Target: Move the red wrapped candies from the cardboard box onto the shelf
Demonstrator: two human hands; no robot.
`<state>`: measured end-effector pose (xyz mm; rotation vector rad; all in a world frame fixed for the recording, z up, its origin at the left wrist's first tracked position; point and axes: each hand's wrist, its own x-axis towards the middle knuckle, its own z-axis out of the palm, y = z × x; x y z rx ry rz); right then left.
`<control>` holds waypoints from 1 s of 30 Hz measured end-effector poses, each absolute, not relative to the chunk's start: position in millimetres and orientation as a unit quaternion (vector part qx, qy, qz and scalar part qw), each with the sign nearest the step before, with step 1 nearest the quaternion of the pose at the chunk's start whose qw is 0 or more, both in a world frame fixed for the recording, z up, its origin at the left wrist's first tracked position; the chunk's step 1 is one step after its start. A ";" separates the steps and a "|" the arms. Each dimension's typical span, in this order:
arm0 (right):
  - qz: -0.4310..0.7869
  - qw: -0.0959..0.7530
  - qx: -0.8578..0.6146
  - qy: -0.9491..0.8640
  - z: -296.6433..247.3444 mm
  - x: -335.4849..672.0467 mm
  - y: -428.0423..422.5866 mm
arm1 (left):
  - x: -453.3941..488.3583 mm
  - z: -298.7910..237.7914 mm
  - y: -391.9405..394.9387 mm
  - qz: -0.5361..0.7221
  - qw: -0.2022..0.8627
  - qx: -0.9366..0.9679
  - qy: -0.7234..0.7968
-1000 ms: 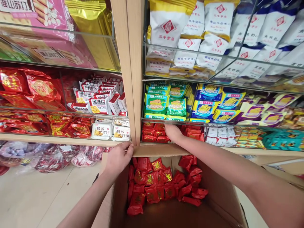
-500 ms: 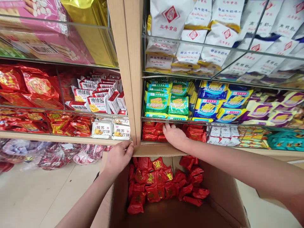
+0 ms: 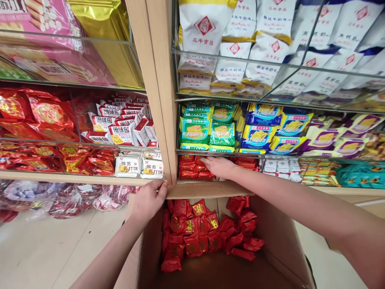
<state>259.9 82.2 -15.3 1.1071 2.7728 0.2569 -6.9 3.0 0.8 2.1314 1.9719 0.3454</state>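
My left hand (image 3: pixel 150 198) is at the back left corner of an open cardboard box (image 3: pixel 207 190), fingers curled over its edge. Inside the box lie many small red packets (image 3: pixel 191 226) with gold characters, heaped toward the back. My right hand (image 3: pixel 219 166) reaches over the box into the lowest shelf compartment. Its fingers stretch out flat against red packets (image 3: pixel 188 166) lined up there, the tips partly hidden among them. More red packets (image 3: pixel 246 162) show on the far side of that wrist.
Green biscuit packs (image 3: pixel 195 130) and blue ones (image 3: pixel 260 136) sit one tier above, with white bags (image 3: pixel 204 28) higher up. A wooden upright (image 3: pixel 161 100) divides the shelving. Bagged goods (image 3: pixel 69 198) lie on the floor at left. Glass panels front the compartments.
My right hand has moved slightly left and its fingers have flattened over the red shelf packets. The left hand stays at the box corner. The view has shifted a little.
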 end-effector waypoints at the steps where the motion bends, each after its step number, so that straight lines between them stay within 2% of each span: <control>1: 0.082 0.073 0.365 0.924 -14.3 261.0 81.3 | -6.9 1.1 3.1 0.115 0.107 0.725 0.671; 15: 0.094 0.076 0.368 0.922 -8.9 259.4 66.6 | -6.0 3.2 2.3 0.114 0.131 0.717 0.675; 20: 0.027 0.041 0.394 0.918 -11.2 262.6 66.9 | -6.2 3.7 2.7 0.118 0.134 0.713 0.678; 23: -0.011 0.050 0.427 0.903 1.7 265.8 62.8 | -7.6 2.5 2.9 0.120 0.136 0.717 0.674; 25: -0.024 0.042 0.444 0.895 20.3 265.1 47.4 | -8.4 1.5 2.9 0.122 0.138 0.717 0.672; 28: -0.046 -0.024 0.455 0.889 47.2 256.2 -0.2 | -8.9 0.2 3.1 0.126 0.140 0.716 0.672; 30: -0.109 -0.040 0.433 0.894 46.3 245.7 -39.9 | -8.8 -0.3 3.5 0.127 0.138 0.716 0.672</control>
